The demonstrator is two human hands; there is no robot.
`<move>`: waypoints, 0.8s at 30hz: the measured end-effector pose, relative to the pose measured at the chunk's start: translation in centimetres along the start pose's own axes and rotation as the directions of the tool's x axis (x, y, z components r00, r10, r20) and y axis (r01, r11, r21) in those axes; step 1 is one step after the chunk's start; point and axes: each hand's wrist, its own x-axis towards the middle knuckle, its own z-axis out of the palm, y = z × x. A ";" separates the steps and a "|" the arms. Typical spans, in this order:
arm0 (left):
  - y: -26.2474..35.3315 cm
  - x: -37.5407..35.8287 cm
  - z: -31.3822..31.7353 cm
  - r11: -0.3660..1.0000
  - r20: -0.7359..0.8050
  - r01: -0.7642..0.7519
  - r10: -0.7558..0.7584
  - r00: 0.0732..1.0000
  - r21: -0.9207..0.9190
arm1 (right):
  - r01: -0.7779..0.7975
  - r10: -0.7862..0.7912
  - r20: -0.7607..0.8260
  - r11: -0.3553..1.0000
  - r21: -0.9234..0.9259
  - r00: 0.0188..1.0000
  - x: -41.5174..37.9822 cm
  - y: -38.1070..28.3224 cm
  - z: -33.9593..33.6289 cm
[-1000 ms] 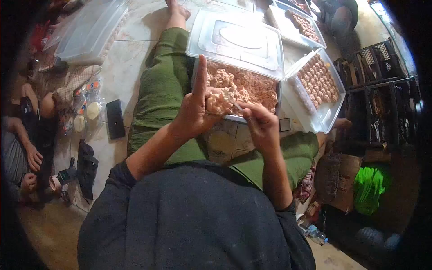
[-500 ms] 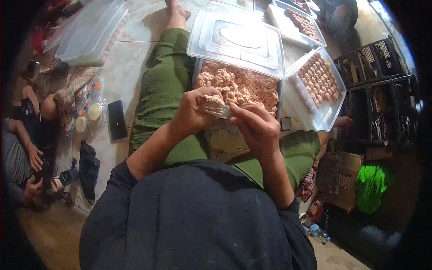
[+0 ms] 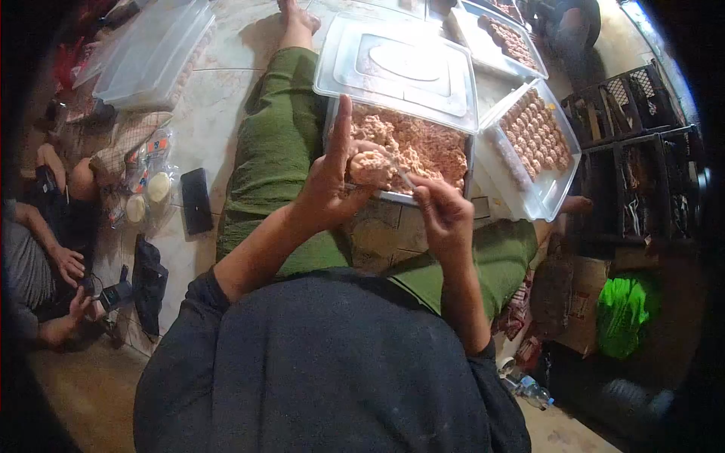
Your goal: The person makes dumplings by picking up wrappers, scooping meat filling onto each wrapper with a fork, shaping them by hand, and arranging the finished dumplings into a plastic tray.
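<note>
My left hand (image 3: 330, 181) is over the near left part of a tub, cradling a rounded lump of minced meat mixture (image 3: 368, 169) near its fingers. Its index finger points up, away from the lump. Pinched in my right hand (image 3: 444, 205) is a thin, pale, spoon-like utensil (image 3: 408, 180); its tip reaches toward the lump, and its exact shape is hard to make out. Below both hands, the tub holds loose minced meat mixture (image 3: 434, 147). A translucent lid (image 3: 343, 75) covers the tub's far part.
At right, a clear container (image 3: 555, 198) holds rows of shaped meatballs (image 3: 535, 132). Another tray of balls (image 3: 510, 41) lies behind it. Black crates (image 3: 642, 174) stand far right. A phone (image 3: 197, 201) lies on the tiles at left, near another person's hand (image 3: 66, 264).
The left hand has turned, its index finger now raised and a rounded lump showing. My right hand has moved slightly down and right, drawing the utensil back from the left hand.
</note>
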 end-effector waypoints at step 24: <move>0.2 -0.4 -0.8 0.980 0.130 0.184 -0.192 0.973 0.069 | 0.230 -0.216 0.083 0.940 -0.253 0.973 1.2 -2.7 -1.6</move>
